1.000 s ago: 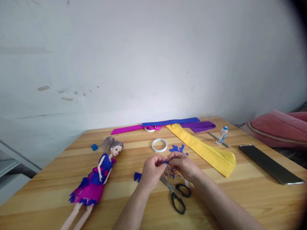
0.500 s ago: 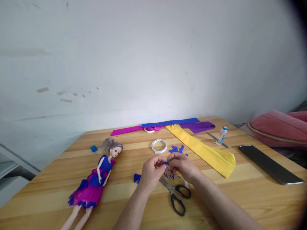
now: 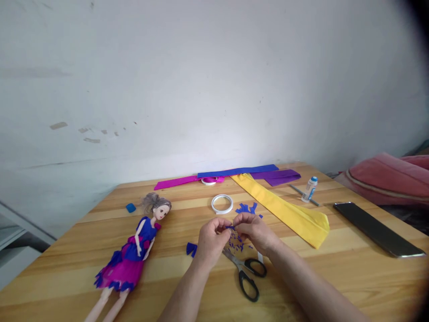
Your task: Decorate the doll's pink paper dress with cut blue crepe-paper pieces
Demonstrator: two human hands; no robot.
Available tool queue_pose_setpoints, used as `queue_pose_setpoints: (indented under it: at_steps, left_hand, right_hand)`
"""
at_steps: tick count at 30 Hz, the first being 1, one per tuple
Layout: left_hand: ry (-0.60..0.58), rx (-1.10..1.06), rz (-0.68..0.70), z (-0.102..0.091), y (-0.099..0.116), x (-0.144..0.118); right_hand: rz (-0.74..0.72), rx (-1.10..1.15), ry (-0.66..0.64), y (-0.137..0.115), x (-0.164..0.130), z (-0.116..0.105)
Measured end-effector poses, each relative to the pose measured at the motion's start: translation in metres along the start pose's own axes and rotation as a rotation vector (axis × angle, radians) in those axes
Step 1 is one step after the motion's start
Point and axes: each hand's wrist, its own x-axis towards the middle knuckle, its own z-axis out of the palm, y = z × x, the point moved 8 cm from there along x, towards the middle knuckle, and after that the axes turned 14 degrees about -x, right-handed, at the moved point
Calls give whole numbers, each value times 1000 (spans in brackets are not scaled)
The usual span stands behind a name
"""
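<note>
Both hands meet over the middle of the wooden table [image 3: 335, 277]. My left hand [image 3: 210, 241] and my right hand [image 3: 256, 231] pinch a small blue paper piece [image 3: 230, 228] between their fingertips. Beneath them lie several tiny blue paper scraps [image 3: 238, 243] and black-handled scissors [image 3: 246, 270]. A cut blue paper bit [image 3: 191, 249] lies just left of my left hand. A doll [image 3: 134, 248] in a blue and magenta paper dress lies on its back at the left.
A tape roll [image 3: 222, 204] and more blue cuttings [image 3: 247, 208] lie behind the hands. Yellow [image 3: 288, 212], blue [image 3: 237, 171], magenta [image 3: 176, 182] and purple [image 3: 278, 177] paper strips lie at the back. A glue bottle [image 3: 309, 189], dark flat bar [image 3: 377, 229] and small blue object [image 3: 130, 207] are also present.
</note>
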Motion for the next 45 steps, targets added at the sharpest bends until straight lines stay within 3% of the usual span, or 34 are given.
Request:
queue_pose_setpoints:
  at_steps: [26, 33, 37, 41, 45]
  left_hand:
    - [108, -2, 92, -5, 6, -3]
    - [179, -48, 102, -10, 2, -3]
    - [185, -56, 93, -11, 0, -2]
    - [189, -32, 95, -10, 3, -3]
    - [177, -12, 111, -8, 7, -4]
  right_hand:
    - [-44, 25, -28, -3, -1, 5]
    - [24, -74, -82, -4, -4, 7]
    - [46, -172, 10, -9, -2, -7]
    - [-44, -214, 163, -20, -1, -25]
    - [-112, -264, 145, -20, -1, -21]
